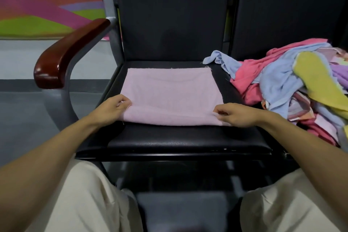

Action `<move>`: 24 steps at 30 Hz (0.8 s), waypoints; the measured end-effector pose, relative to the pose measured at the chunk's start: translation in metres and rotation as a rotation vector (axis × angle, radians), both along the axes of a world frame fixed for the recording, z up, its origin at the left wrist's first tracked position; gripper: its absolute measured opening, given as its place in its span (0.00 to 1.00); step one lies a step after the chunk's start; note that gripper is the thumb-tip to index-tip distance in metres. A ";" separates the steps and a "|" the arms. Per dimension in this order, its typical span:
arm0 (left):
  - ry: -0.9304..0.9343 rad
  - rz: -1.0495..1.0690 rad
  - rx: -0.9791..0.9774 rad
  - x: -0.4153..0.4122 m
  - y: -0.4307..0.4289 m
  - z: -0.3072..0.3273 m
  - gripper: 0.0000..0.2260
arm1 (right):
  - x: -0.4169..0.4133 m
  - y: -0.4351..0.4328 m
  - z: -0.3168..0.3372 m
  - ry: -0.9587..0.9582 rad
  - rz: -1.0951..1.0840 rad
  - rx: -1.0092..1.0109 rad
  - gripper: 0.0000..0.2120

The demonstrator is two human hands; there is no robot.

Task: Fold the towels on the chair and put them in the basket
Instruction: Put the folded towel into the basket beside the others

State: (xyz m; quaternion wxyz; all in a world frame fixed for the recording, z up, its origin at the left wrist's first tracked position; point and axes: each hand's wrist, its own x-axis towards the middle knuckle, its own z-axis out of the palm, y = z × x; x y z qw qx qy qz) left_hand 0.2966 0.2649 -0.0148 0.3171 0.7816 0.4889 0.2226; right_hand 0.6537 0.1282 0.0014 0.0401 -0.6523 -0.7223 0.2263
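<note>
A pale pink towel point(169, 92) lies spread on the black seat of a chair point(169, 141). Its near edge is lifted and rolled toward the back. My left hand point(111, 108) pinches the near left corner of the towel. My right hand point(235, 115) pinches the near right corner. A heap of unfolded towels point(293, 88) in pink, blue, yellow and purple lies on the neighbouring seat to the right. No basket is in view.
The chair has a brown wooden armrest point(69, 52) on a grey metal frame at the left and a black backrest point(173, 17). A second black backrest point(290, 9) stands to the right. Grey floor point(22, 115) lies at the left; my knees are at the bottom.
</note>
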 end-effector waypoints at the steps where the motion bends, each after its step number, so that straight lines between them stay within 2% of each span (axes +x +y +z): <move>1: -0.037 -0.004 -0.075 -0.002 -0.003 0.002 0.03 | -0.001 0.002 -0.001 0.011 -0.027 -0.015 0.14; 3: -0.098 -0.011 -0.240 -0.008 -0.010 0.004 0.11 | -0.006 0.005 -0.002 0.008 -0.061 -0.034 0.14; 5: -0.085 -0.014 -0.276 -0.015 -0.014 0.006 0.15 | -0.011 0.005 -0.003 0.001 -0.078 -0.044 0.12; 7: -0.040 -0.037 -0.174 -0.023 -0.017 0.009 0.09 | -0.012 0.001 -0.004 -0.009 -0.080 -0.021 0.10; 11: -0.081 -0.046 0.010 -0.035 -0.023 0.016 0.09 | -0.005 -0.012 0.000 0.023 -0.052 0.166 0.08; 18: -0.184 0.006 0.151 -0.034 -0.042 0.032 0.06 | 0.001 -0.035 0.024 0.297 -0.404 0.465 0.06; 21: -0.099 0.009 0.246 -0.032 -0.049 0.039 0.06 | -0.001 -0.040 0.034 0.366 -0.430 0.558 0.06; 24: -0.008 0.014 0.330 -0.031 -0.062 0.049 0.08 | -0.007 -0.049 0.042 0.334 -0.382 0.537 0.03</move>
